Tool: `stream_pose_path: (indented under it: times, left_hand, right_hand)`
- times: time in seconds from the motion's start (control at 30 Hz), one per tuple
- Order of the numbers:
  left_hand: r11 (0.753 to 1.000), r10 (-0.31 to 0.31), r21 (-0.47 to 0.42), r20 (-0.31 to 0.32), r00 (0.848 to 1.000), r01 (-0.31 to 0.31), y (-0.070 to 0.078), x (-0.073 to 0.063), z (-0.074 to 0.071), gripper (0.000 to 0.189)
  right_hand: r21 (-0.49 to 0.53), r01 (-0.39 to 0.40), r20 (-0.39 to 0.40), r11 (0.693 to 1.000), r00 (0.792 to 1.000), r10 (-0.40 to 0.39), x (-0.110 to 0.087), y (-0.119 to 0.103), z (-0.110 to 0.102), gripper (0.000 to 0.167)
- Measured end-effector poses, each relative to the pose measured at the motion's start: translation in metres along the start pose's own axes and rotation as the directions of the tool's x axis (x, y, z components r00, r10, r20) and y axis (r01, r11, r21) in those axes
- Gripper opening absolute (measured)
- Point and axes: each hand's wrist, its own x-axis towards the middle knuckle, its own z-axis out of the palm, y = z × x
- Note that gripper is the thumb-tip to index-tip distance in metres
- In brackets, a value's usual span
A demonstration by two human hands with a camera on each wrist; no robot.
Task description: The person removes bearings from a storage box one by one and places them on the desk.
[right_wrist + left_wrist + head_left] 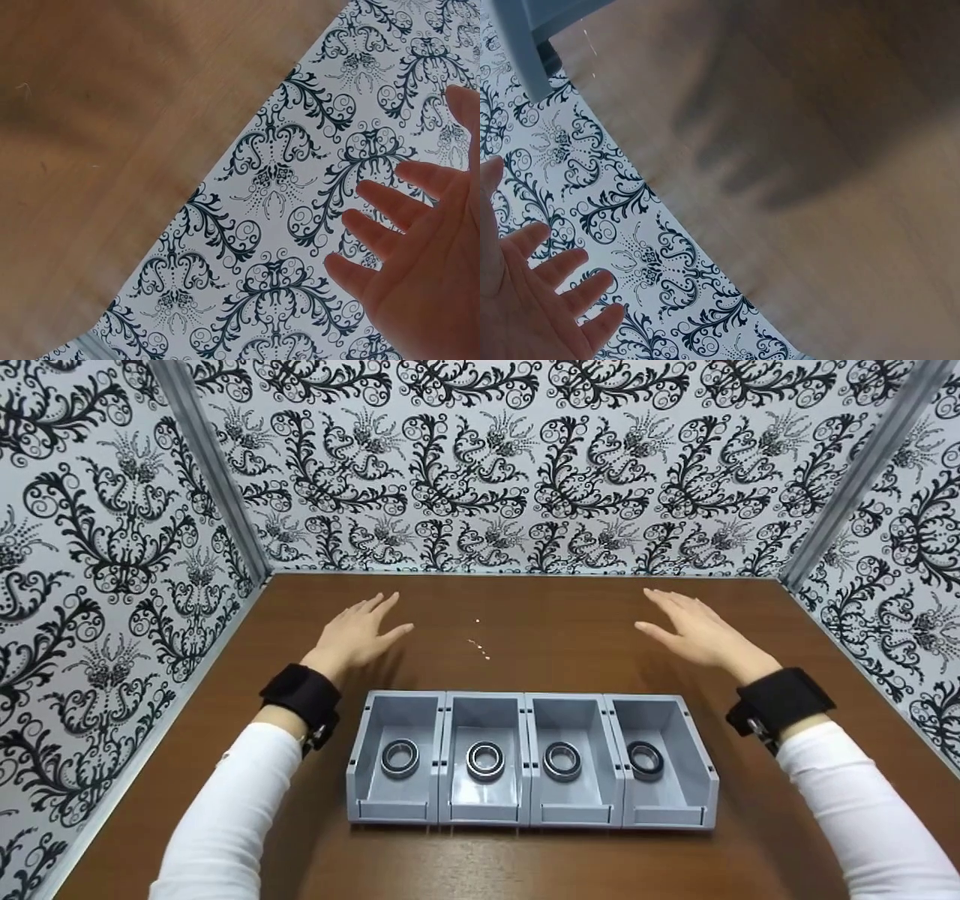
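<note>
Four-sided grey bins stand joined in a row on the brown table; the leftmost bin [394, 810] and the rightmost bin [669, 816] end the row. Each bin has one ring-shaped ball bearing in it: a left bearing [385, 759], two middle bearings, one [471, 761] beside another [550, 761], and a right bearing [655, 763]. Behind the row's left end, my left hand [354, 636] hovers with spread fingers and holds nothing. My right hand [694, 631] is likewise raised beyond the right end, fingers extended, palm bare in the right wrist view.
The brown tabletop [525, 862] meets walls papered in a black-and-white scroll pattern [495, 472] at the back and both sides. Grey metal posts [217, 465] mark the corners. Small light specks [480, 647] show on the table behind the bins.
</note>
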Motion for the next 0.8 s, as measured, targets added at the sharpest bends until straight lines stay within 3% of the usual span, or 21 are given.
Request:
stream_pose_path:
  times: [0.3,0.8]
  left_hand:
    - [1.000,0.017,-0.022,-0.018,1.000,-0.018,-0.008,-0.016,0.003,0.077]
    - [0.998,0.008,-0.065,0.010,1.000,-0.007,-0.007,-0.042,0.005,0.071]
  right_hand:
    - [0.051,0.019,0.014,0.999,1.000,-0.019,-0.022,0.001,0.005,0.071]
    - [0.134,0.059,0.013,0.989,0.998,-0.061,-0.049,-0.004,0.014,0.061]
